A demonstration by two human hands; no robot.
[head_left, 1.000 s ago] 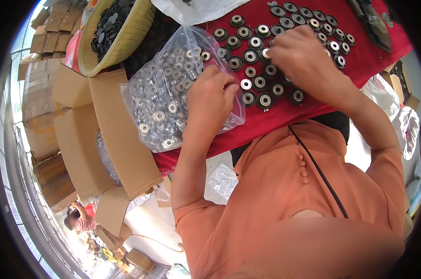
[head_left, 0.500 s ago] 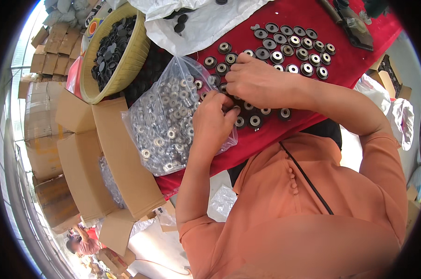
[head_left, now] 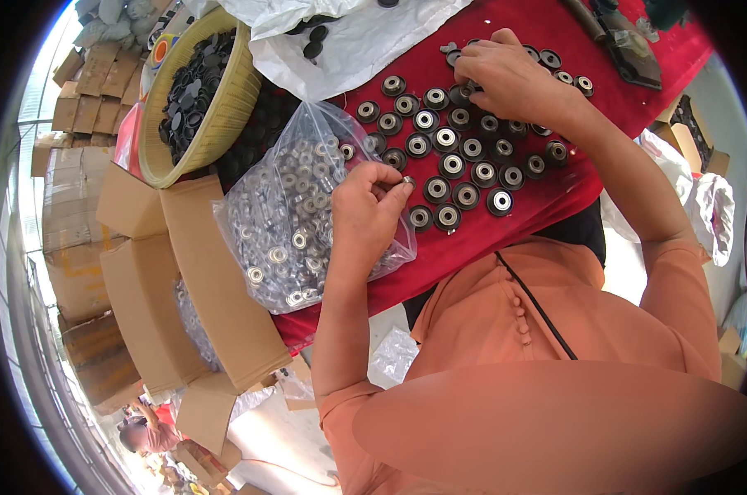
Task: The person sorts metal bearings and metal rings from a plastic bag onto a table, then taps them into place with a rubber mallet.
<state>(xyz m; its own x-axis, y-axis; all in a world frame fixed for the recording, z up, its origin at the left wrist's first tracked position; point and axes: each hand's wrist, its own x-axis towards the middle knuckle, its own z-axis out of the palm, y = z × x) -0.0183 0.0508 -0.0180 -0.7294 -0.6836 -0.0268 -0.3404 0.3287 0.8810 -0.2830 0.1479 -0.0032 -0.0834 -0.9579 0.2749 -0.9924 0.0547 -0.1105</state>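
My left hand (head_left: 365, 210) is beside a clear plastic bag (head_left: 287, 210) of small metal ball bearings, pinching one bearing (head_left: 408, 181) between thumb and forefinger. Farther right, my right hand (head_left: 510, 78) reaches over the black round caps. Its fingers are bent together at the caps, and what lies under the fingertips is mostly hidden. Around and below it, several black caps (head_left: 451, 166) stand in loose rows, many with a shiny bearing in the centre. At the far side some caps (head_left: 549, 58) show no bearing.
A red cloth (head_left: 547, 202) covers the table. At the far left stands a yellow basket (head_left: 155, 157) of black discs, near a white sack (head_left: 307, 70). An open cardboard box (head_left: 225, 285) adjoins the table's left edge. A dark metal tool (head_left: 633, 62) lies far right.
My right hand has moved right and away, from beside the left hand to the farther caps. The caps it covered now show bearings. My left hand has shifted slightly and now shows a pinched bearing.
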